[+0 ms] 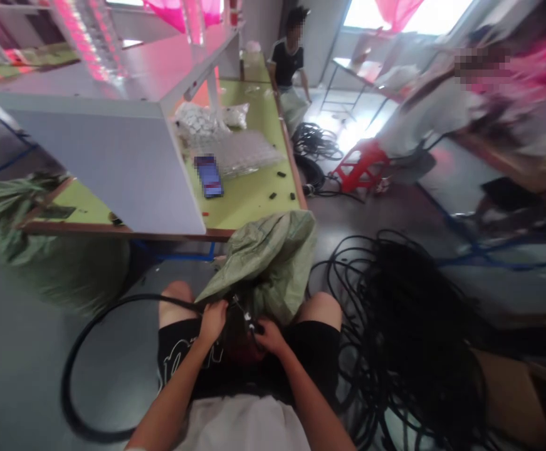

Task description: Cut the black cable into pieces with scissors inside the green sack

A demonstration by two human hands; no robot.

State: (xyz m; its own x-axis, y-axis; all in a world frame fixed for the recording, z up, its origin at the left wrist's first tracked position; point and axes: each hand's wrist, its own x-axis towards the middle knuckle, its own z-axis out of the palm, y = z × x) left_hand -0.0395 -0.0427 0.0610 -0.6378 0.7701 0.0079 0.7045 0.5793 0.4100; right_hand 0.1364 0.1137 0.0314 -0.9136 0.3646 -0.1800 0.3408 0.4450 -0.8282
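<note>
My left hand (213, 324) is closed around a thick black cable (79, 351), which loops out to the left of my legs. My right hand (271, 337) is closed on a small black piece with shiny white-silver parts, perhaps a cable connector (249, 321); blur hides its exact kind. Both hands are low between my knees, a short way apart. Just beyond them, a green woven sack (273, 257) hangs from the table edge, its mouth open toward my lap.
A yellow-green table (249, 210) bears a phone (209, 177), bubble wrap (247, 150) and small black pieces (281, 174). A white shelf (113, 156) stands on it. Coiled black cables (409, 326) pile at right. A full green sack (66, 269) sits at left. Two people work farther off.
</note>
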